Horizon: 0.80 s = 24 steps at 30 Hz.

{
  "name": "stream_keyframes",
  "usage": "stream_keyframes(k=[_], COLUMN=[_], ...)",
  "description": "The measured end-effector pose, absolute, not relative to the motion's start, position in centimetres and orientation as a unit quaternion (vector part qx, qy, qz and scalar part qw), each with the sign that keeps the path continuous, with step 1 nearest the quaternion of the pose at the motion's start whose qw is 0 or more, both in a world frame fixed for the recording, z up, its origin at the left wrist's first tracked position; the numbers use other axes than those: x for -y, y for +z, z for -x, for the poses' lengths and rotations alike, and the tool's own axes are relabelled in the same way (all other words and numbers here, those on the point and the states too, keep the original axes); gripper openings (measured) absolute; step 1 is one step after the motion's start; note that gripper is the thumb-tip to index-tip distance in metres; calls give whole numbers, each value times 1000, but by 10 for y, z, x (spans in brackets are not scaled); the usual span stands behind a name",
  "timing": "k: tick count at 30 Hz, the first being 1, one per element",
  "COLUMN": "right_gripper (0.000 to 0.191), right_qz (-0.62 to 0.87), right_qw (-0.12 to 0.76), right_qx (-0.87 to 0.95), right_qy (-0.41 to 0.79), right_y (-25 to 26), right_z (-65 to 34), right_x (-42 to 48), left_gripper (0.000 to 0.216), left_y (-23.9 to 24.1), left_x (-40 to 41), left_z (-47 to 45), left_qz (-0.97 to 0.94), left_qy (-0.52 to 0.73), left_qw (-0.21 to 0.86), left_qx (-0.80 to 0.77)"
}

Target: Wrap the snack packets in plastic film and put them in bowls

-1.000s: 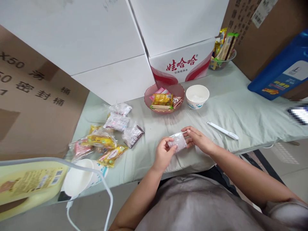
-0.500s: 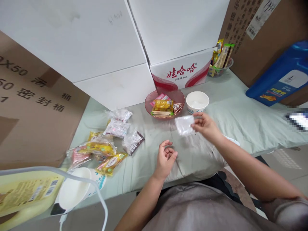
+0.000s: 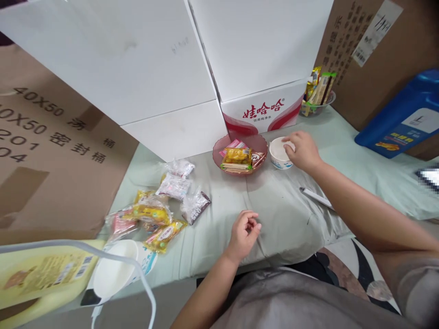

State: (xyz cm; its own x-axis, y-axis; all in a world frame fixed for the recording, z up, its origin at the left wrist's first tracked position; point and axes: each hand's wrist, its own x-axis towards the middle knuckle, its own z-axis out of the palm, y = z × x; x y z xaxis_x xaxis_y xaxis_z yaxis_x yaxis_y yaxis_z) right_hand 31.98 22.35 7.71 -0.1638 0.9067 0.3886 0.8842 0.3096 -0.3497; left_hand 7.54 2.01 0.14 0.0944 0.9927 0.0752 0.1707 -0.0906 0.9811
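Observation:
My right hand (image 3: 304,151) reaches over a small white paper bowl (image 3: 277,159) at the back of the table, fingers curled down at its rim on a crumpled clear plastic wrapper (image 3: 288,146). Most of the wrapper is hidden under the fingers. My left hand (image 3: 245,230) rests near the front edge on the pale green cloth (image 3: 219,219), fingers loosely curled toward the palm with nothing in them. A pink dish (image 3: 261,142) with wrapped snacks stands just left of the bowl.
Several wrapped snack packets (image 3: 154,212) lie at the left. A white slim tool (image 3: 315,197) lies under my right forearm. A white paper cup (image 3: 115,272) and a yellow jug (image 3: 37,272) sit front left. White cartons (image 3: 260,109), a snack bowl (image 3: 318,93) and a blue jug (image 3: 404,119) stand behind.
Both hands held the clear wrapper near the front. The left hand let go and stayed low, while the right hand carried the wrapper back to the white bowl.

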Motion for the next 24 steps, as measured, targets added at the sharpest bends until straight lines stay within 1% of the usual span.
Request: stream_keyframes(k=[1,3,6,8,9,10,11,13,15,17,19,20,21,22,24], right_gripper=[35,42,60,66,65,63,59,50,43,41,37,34,31,28,27], right_qz=[554,505,515,535,538,538,536,531,517,499,496,505,519,533,565], right_qw=[237,139,-26,-90,-101,-92,-65,34,151,218,243,252,258,255,238], right_qx=[798,850,854,837,833,835,840,847,843,839,833,825,815,806,790], right_qy=[32,57,71,74,74,70,59,27,1,5,17,22,25,28,20], right_y=[75,73,74,77,79,80,81,82,80,75,65,59,52,44,27], right_z=[-317,-313,-308,-305,-303,-302,-302,-304,-312,-326,-344,-353,-362,-371,-386], right_x=[-222,-223,-229,-233,-234,-233,-229,-216,-194,-167,-139,-127,-116,-106,-91], left_gripper=[18,16,14,12,11,11,11,13,15,19,35,45,52,54,46], left_y=[1,0,-2,-3,-4,-3,-3,2,10,20,28,30,30,29,23], left_x=[-20,-21,-21,-21,-20,-19,-18,-15,-15,-18,-26,-31,-37,-42,-50], left_z=[-75,-75,-76,-78,-79,-78,-77,-68,-50,-23,6,19,30,39,47], left_qz=[-593,-611,-630,-638,-642,-647,-655,-687,-719,-708,-642,-619,-610,-617,-647], left_qy=[449,443,435,430,431,434,438,440,437,441,439,418,387,352,285], left_qw=[449,436,416,405,398,388,375,323,225,90,-38,-72,-79,-67,-32], left_qx=[-495,-491,-491,-494,-494,-492,-489,-480,-491,-544,-627,-661,-687,-701,-707])
